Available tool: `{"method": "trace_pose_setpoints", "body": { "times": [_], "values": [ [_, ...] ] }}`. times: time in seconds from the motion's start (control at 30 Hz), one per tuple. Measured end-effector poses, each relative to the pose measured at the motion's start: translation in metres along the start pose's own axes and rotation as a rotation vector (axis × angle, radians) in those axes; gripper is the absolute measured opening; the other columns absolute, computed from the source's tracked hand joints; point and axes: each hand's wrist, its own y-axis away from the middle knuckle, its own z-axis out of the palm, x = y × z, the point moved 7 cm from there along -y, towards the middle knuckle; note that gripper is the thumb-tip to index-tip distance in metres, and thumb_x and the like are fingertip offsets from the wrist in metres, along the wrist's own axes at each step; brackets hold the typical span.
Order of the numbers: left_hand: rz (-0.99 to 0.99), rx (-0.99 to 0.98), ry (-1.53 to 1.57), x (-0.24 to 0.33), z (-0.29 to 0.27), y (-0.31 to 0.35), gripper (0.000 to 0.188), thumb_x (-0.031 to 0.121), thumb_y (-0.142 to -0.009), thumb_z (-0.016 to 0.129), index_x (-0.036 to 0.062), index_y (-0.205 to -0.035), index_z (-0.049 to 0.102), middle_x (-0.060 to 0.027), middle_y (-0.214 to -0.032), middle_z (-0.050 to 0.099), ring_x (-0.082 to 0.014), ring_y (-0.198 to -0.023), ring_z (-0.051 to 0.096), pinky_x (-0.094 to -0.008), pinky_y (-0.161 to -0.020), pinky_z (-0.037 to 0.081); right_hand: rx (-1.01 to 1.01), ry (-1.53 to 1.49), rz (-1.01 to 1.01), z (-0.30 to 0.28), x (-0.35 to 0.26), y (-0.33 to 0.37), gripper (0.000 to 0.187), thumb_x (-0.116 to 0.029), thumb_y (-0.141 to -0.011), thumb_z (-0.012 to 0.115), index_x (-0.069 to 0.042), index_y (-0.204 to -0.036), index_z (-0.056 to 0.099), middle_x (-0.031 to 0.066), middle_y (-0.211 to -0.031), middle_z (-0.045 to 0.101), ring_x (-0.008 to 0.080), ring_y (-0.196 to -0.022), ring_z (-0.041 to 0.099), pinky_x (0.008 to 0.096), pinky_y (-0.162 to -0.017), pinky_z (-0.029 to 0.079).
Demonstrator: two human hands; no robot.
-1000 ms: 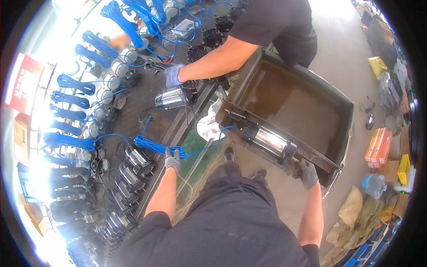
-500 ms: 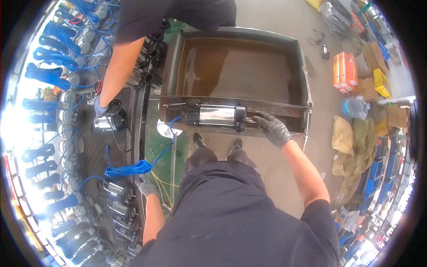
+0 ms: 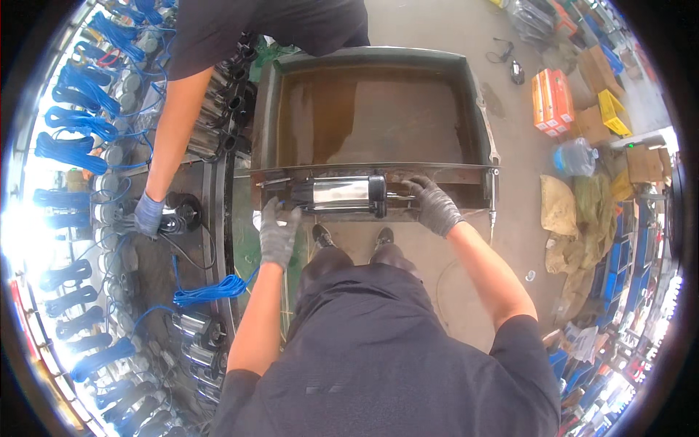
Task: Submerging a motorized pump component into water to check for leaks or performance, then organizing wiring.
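Note:
A shiny metal cylindrical motor (image 3: 341,192) with black ends lies sideways along the near edge of the water tank (image 3: 477,109). My right hand (image 3: 437,207), in a grey glove, has its fingers closed around the thin shaft at the motor's right end. My left hand (image 3: 277,234), gloved too, is just by the motor's left end with thumb and fingers apart. A coil of blue cable (image 3: 211,290) lies to the left; its lead runs up toward my left hand.
At the left, a co-worker's gloved hand (image 3: 149,215) is at another motor (image 3: 183,211) on the bench. Several motors (image 3: 198,331) and blue cable coils (image 3: 76,146) line the left side. Orange boxes (image 3: 552,102), a water jug (image 3: 575,156) and sacks (image 3: 559,207) stand at the right.
My left hand has moved from beside the blue cable coil up to the motor's left end. My right hand stays at the shaft. The co-worker's hand has shifted nearer.

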Motion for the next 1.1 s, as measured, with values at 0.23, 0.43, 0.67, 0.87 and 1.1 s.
{"method": "trace_pose_setpoints", "body": {
  "times": [0.23, 0.43, 0.67, 0.87, 1.1],
  "values": [
    [-0.037, -0.067, -0.229, 0.021, 0.036, -0.026, 0.098, 0.044, -0.072, 0.093, -0.0094, -0.141, 0.047, -0.0279, -0.135, 0.059, -0.0373, -0.125, 0.058, -0.0425, -0.107, 0.046, -0.224, -0.161, 0.143, -0.053, -0.014, -0.017, 0.054, -0.010, -0.087, 0.071, -0.012, -0.140, 0.060, 0.0138, -0.144, 0.057, 0.0351, -0.117, 0.063, 0.0427, -0.102, 0.052],
    [-0.037, -0.099, -0.175, 0.013, 0.043, -0.034, 0.093, 0.037, -0.075, 0.093, -0.0101, -0.141, 0.047, -0.0214, -0.128, 0.066, -0.0288, -0.118, 0.064, -0.0383, -0.105, 0.049, -0.122, -1.091, 0.447, -0.014, 0.010, 0.006, 0.042, -0.018, -0.098, 0.067, -0.008, -0.138, 0.062, 0.0094, -0.122, 0.071, 0.0233, -0.104, 0.071, 0.0329, -0.088, 0.058],
    [-0.060, -0.136, -0.088, 0.031, 0.037, -0.028, 0.085, 0.034, -0.075, 0.092, -0.0055, -0.136, 0.047, -0.0173, -0.125, 0.066, -0.0260, -0.113, 0.063, -0.0368, -0.103, 0.049, -0.282, -1.485, 0.992, -0.014, -0.005, 0.004, 0.047, -0.040, -0.102, 0.066, -0.006, -0.135, 0.064, 0.0067, -0.101, 0.074, 0.0146, -0.086, 0.070, 0.0318, -0.076, 0.057],
    [-0.037, -0.145, -0.004, 0.013, 0.040, -0.033, 0.084, 0.030, -0.076, 0.094, -0.0045, -0.135, 0.046, -0.0156, -0.119, 0.068, -0.0247, -0.106, 0.065, -0.0371, -0.098, 0.051, 0.192, -0.716, 0.904, -0.073, 0.022, 0.021, 0.042, -0.033, -0.098, 0.070, -0.006, -0.130, 0.065, 0.0161, -0.107, 0.075, 0.0282, -0.099, 0.072, 0.0394, -0.087, 0.056],
    [-0.134, -0.184, -0.011, 0.033, 0.040, -0.028, 0.090, 0.028, -0.077, 0.092, -0.0056, -0.143, 0.041, -0.0187, -0.133, 0.061, -0.0269, -0.123, 0.059, -0.0369, -0.109, 0.044, 0.389, -0.176, 1.476, -0.067, 0.112, 0.209, 0.054, -0.034, -0.093, 0.073, -0.002, -0.132, 0.054, 0.0270, -0.113, 0.071, 0.0429, -0.107, 0.068, 0.0477, -0.094, 0.052]
  ]
}}
